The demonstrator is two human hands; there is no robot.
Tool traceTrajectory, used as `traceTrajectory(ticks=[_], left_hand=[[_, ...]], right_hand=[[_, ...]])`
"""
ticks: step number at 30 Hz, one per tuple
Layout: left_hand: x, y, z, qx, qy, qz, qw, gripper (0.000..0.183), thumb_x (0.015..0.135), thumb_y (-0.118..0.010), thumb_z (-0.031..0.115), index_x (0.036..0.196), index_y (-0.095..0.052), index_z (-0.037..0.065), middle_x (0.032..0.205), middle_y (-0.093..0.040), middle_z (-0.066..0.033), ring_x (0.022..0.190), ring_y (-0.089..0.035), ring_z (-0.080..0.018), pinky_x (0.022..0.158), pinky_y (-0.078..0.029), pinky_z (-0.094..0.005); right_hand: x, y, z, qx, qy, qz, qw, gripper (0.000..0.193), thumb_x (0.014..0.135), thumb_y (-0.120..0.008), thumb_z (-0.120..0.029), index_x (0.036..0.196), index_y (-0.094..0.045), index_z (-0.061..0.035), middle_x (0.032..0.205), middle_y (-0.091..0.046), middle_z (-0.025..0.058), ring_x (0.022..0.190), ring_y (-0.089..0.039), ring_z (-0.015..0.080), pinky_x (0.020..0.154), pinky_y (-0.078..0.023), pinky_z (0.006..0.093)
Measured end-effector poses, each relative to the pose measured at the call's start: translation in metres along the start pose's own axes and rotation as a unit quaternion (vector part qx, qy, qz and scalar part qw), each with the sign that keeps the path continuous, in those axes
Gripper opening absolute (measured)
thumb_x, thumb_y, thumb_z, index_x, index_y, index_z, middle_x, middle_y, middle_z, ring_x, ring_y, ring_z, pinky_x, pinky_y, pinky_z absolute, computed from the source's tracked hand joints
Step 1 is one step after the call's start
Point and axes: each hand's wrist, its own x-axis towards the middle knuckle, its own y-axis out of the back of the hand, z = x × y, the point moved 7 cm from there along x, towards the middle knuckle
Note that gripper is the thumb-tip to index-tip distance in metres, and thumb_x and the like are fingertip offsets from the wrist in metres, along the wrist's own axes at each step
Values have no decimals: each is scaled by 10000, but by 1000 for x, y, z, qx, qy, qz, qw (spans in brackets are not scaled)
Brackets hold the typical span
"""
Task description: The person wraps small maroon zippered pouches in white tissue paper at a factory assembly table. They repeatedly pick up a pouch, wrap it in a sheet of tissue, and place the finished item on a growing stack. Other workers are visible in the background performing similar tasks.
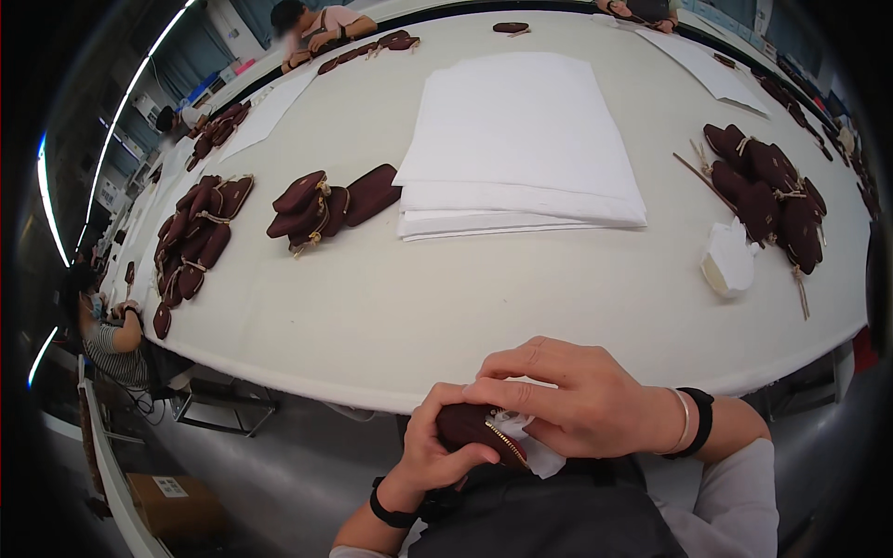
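Close to my body, just off the table's near edge, my left hand grips a small dark maroon zippered pouch. The brass-toned zipper is undone along the side toward my right. White tissue paper sticks out of that opening. My right hand is bent over the pouch, its fingers closed at the opening on the tissue paper. The fingertips are partly hidden behind the hand, so how much paper lies inside cannot be seen.
A stack of white paper sheets lies mid-table. Maroon pouches form piles at left, left of the stack and at right. Beside the right pile sits a crumpled white wad. Other people work around the table; a cardboard box stands below.
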Motion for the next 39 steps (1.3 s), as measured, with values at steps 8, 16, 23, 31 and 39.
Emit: traceTrajectory(ticks=[8,16,23,31,39], left_hand=[[-2,-15,16,89,-37,-19,995,554,792,-889,141,1182,-518,10,1060,-691,-125,962,-682,-156,805,-543,-278],[6,-2,10,18,17,18,1000,665,792,-894,197,1300,-508,8,1200,-651,-139,1079,-659,-188,924,-530,-322],[8,-7,22,43,-77,49,995,528,808,-828,2,1274,-579,-12,1149,-710,-180,1039,-705,-245,900,-571,-345],[7,-14,19,170,-92,106,975,679,804,-834,40,1399,-509,8,1185,-680,-165,1052,-682,-225,902,-554,-334],[16,-11,-12,-92,119,69,986,879,898,-770,436,1538,-337,16,1345,-554,-102,1240,-556,-186,1059,-446,-334]], right_hand=[[6,-9,-12,25,1,-12,1000,324,629,-815,-52,915,-664,-75,834,-581,46,592,-579,172,449,-431,279],[-2,-13,5,17,25,60,998,280,676,-796,-107,876,-601,-116,892,-598,19,665,-585,173,478,-429,301],[-4,-7,-7,-27,65,64,995,286,658,-787,-82,876,-602,-94,812,-571,37,611,-575,180,441,-415,292],[-8,-7,12,-19,-39,102,994,269,654,-809,-60,832,-607,-76,760,-497,46,572,-543,180,451,-411,299],[-1,5,21,44,-105,113,987,288,710,-760,66,959,-714,-71,891,-634,63,710,-639,184,559,-507,283]])
